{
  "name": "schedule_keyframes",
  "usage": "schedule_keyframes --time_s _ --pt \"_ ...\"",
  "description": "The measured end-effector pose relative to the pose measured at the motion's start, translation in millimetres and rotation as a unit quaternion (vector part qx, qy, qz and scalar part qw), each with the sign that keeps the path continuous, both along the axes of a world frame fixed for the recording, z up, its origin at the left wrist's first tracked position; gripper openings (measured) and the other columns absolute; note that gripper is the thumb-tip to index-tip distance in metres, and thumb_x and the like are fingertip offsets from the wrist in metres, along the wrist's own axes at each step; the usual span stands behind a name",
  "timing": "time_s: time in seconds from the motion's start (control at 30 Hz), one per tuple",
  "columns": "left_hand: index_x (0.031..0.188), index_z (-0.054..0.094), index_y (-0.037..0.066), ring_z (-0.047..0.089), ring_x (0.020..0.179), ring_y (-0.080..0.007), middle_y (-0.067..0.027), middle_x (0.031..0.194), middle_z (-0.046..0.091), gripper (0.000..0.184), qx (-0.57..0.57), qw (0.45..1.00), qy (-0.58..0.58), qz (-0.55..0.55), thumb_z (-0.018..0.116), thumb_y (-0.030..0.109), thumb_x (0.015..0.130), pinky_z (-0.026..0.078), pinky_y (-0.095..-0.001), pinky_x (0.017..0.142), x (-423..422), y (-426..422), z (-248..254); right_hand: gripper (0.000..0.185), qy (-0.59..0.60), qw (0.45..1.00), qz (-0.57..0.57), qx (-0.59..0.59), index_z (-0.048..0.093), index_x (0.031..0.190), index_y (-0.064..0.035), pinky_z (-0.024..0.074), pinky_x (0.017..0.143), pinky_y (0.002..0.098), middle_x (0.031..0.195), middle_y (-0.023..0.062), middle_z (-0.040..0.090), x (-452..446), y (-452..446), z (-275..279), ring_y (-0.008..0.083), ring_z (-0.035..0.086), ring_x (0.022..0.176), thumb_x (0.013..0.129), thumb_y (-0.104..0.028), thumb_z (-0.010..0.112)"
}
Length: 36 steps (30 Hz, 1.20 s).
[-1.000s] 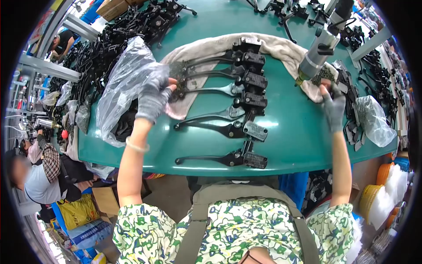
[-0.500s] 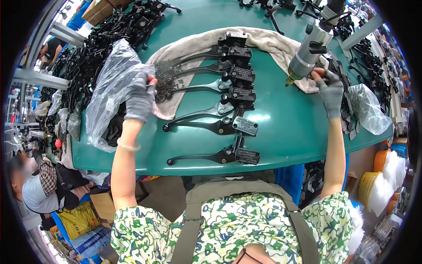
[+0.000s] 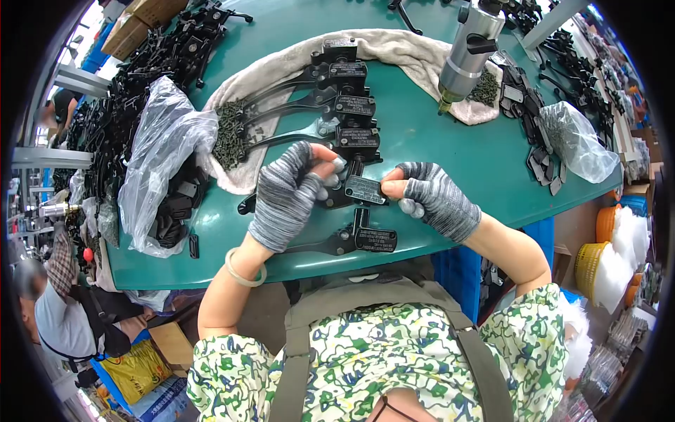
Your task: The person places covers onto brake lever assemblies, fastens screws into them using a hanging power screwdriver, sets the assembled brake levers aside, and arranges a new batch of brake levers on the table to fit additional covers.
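Note:
Several black lever assemblies with rectangular reservoirs lie in a column on the green table. My left hand [image 3: 292, 193], in a grey fingerless glove, is closed over the levers, left of a reservoir with a grey labelled lid [image 3: 365, 190]; what its fingertips pinch is too small to make out. My right hand [image 3: 436, 197], gloved alike, has its thumb and finger pinched at that lid's right edge; anything held there is too small to tell. Below lies the nearest lever assembly [image 3: 376, 240]. Small dark screws [image 3: 230, 137] lie heaped on the pale cloth [image 3: 242, 77] up and left.
A metal power driver [image 3: 464, 60] hangs above the cloth's right end, beside another screw pile [image 3: 485, 89]. Plastic bags lie at left [image 3: 158, 151] and right [image 3: 578, 144]. Black parts are heaped along both sides. Another person [image 3: 67, 316] sits at far left.
Both hands have come from the two screw piles to the middle, near the grey-lidded reservoir. The view has shifted, so the table's objects appear further left.

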State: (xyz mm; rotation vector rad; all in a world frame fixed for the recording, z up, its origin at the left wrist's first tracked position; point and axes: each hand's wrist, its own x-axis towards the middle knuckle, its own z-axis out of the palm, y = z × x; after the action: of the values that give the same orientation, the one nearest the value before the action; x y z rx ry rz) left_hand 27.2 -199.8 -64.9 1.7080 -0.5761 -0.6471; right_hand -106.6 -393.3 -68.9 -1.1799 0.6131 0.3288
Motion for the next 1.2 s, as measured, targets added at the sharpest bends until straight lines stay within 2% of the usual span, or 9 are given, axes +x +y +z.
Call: schedule_keyframes --time_s 0.1,0.2,0.23,0.33,0.47,0.83,1.07,1.17,1.2 --pt "0.096 0.068 0.003 0.061 0.072 -0.0055 -0.0027 0.085 0.069 0.01 -0.004 1.0 -0.01 0.002 0.066 0.004 0.086 0.05 -0.0207 0.062 -6.0 -1.5 0.2 0.023 -0.01 1.0 0.003 0.006 0.066 0.096 -0.0041 0.0367 0.047 0.0159 0.065 -0.0042 0.056 0.4 2.4 -0.8 0.0013 0.046 0.051 0.083 -0.023 0.072" --pt "0.09 0.07 0.002 0.062 0.074 -0.0083 -0.005 0.086 0.07 0.01 -0.051 0.992 -0.11 -0.039 0.07 0.001 0.081 0.052 -0.024 0.067 -9.3 1.2 -11.7 0.024 -0.012 0.999 -0.01 0.028 0.065 0.097 -0.0039 0.0376 0.047 0.0164 0.066 -0.004 0.056 1.2 5.1 -0.2 0.0017 0.046 0.052 0.083 -0.022 0.072" --pt "0.087 0.071 0.002 0.064 0.074 -0.011 -0.0068 0.086 0.07 0.012 -0.06 0.996 -0.052 -0.027 0.074 -0.002 0.076 0.053 -0.0264 0.07 -12.3 0.5 -13.6 0.024 -0.014 0.999 -0.013 0.028 0.064 0.097 -0.0038 0.0379 0.047 0.0165 0.066 -0.0038 0.055 1.7 5.3 -0.9 0.0018 0.046 0.051 0.083 -0.022 0.071" --pt "0.088 0.07 0.003 0.061 0.074 -0.0108 -0.0062 0.088 0.067 0.014 -0.087 0.988 -0.119 -0.04 0.074 -0.002 0.076 0.051 -0.0249 0.066 -17.6 1.8 -18.3 0.023 -0.02 1.0 -0.01 0.019 0.064 0.097 -0.0035 0.0386 0.047 0.0165 0.067 -0.0031 0.056 1.6 5.2 -2.1 0.0021 0.047 0.052 0.083 -0.02 0.071" --pt "0.084 0.072 0.005 0.065 0.07 -0.0189 -0.0092 0.08 0.068 0.014 -0.062 0.959 -0.273 -0.042 0.078 0.003 0.071 0.051 -0.0291 0.064 -19.4 2.2 -14.2 0.018 -0.024 1.0 -0.004 0.008 0.064 0.089 -0.0053 0.0362 0.048 0.0184 0.066 -0.0031 0.055 1.1 5.3 -1.0 0.0034 0.047 0.053 0.083 -0.021 0.07" --pt "0.085 0.07 0.007 0.065 0.067 -0.0197 -0.0082 0.081 0.068 0.023 -0.114 0.905 -0.403 -0.075 0.083 0.007 0.066 0.053 -0.0286 0.061 -12.9 3.2 -20.1 0.027 -0.013 1.0 -0.002 0.019 0.064 0.101 -0.0015 0.0395 0.047 0.0166 0.068 -0.0011 0.057 3.3 2.5 -2.6 0.0031 0.049 0.052 0.083 -0.021 0.072" --pt "0.091 0.071 0.01 0.065 0.07 -0.0209 -0.0086 0.091 0.067 0.028 -0.115 0.89 -0.432 -0.092 0.083 0.012 0.066 0.053 -0.0291 0.062 -12.5 7.7 -22.3 0.029 -0.046 0.998 -0.029 0.027 0.063 0.104 -0.0016 0.0395 0.046 0.0147 0.071 -0.0011 0.058 -5.3 3.2 0.1 0.0022 0.049 0.053 0.085 -0.021 0.071" --pt "0.101 0.066 0.008 0.065 0.073 -0.022 -0.008 0.092 0.067 0.028 -0.031 0.91 -0.413 0.006 0.078 0.019 0.077 0.053 -0.0324 0.065 -5.4 35.6 -11.9 0.03 -0.117 0.98 -0.128 0.101 0.06 0.109 -0.0029 0.0414 0.042 0.013 0.077 -0.0004 0.06 -16.2 -19.3 -7.5 0.0021 0.052 0.054 0.088 -0.023 0.068" --pt "0.097 0.067 0.008 0.063 0.07 -0.0199 -0.0075 0.084 0.068 0.017 -0.052 0.938 -0.34 0.051 0.073 0.013 0.082 0.052 -0.0315 0.064 9.0 47.0 -9.9 0.029 -0.089 0.971 -0.187 0.118 0.059 0.11 -0.0043 0.0428 0.039 0.0127 0.08 0.0001 0.061 -19.6 -44.3 -12.7 0.0028 0.054 0.055 0.09 -0.025 0.065"
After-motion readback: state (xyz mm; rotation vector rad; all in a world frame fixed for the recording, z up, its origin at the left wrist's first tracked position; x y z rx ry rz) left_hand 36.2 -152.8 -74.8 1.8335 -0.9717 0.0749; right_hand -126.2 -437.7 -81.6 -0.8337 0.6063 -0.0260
